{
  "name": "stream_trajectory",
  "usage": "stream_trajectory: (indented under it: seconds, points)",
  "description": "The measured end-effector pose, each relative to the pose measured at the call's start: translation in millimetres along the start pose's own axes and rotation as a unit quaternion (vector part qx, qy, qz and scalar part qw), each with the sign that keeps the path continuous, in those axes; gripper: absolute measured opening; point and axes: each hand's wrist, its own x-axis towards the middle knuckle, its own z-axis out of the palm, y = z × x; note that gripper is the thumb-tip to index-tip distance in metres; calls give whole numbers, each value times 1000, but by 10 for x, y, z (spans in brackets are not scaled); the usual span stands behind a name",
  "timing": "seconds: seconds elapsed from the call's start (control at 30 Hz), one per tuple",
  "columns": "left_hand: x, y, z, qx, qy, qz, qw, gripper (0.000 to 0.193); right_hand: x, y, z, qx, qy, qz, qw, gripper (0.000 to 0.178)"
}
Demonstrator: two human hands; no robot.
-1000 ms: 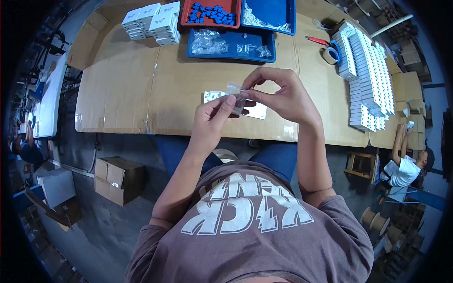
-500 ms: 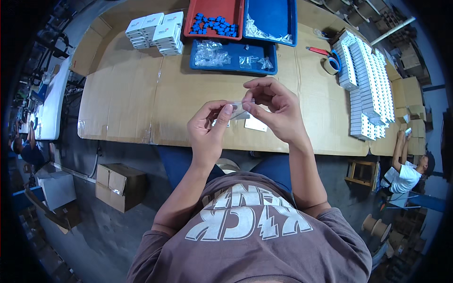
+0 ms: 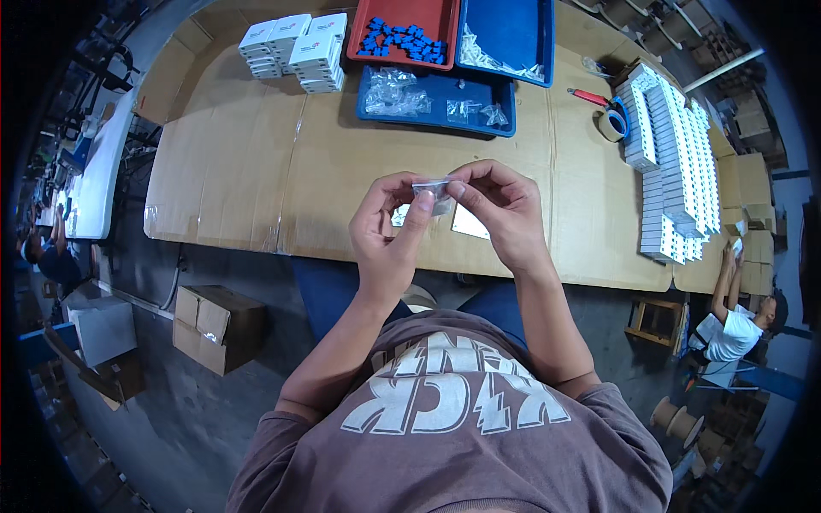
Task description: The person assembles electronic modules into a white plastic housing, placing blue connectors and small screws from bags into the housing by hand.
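Observation:
A small clear plastic zip bag (image 3: 436,198) is held up between my hands over the near part of the table. My left hand (image 3: 389,221) pinches its left side, thumb on the front. With thumb and fingertips closed, my right hand (image 3: 506,209) grips the bag's upper right corner. What the bag holds, if anything, is too small to make out. Behind my hands a white flat box or card (image 3: 469,222) lies on the cardboard, partly covered by the right hand. Another small white piece (image 3: 399,215) shows behind my left fingers.
Beyond my hands stand a blue tray (image 3: 436,126) of clear bags, a red tray (image 3: 402,58) of blue parts and a blue tray (image 3: 505,34) of white pieces. White boxes (image 3: 316,56) are stacked left, more (image 3: 671,162) right, beside a tape roll (image 3: 611,126). A co-worker (image 3: 731,321) is at far right.
My right hand's fingers have come down and closed on the bag's top edge, where they were raised and looser before. The whole view has shifted slightly.

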Motion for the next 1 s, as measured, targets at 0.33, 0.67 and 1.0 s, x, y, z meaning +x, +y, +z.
stream_trajectory:
  seconds: [0.33,0.67,1.0]
  points:
    - [-2,-91,-20,31,-1,22,999,13,-22,8,25,23,-3,33,999,12]
    - [12,-111,-72,19,-59,5,998,11,-33,47,-19,40,-18,3,999,10]
    - [-23,-110,-92,6,-20,-18,1000,15,-50,92,72,43,-9,22,999,9]
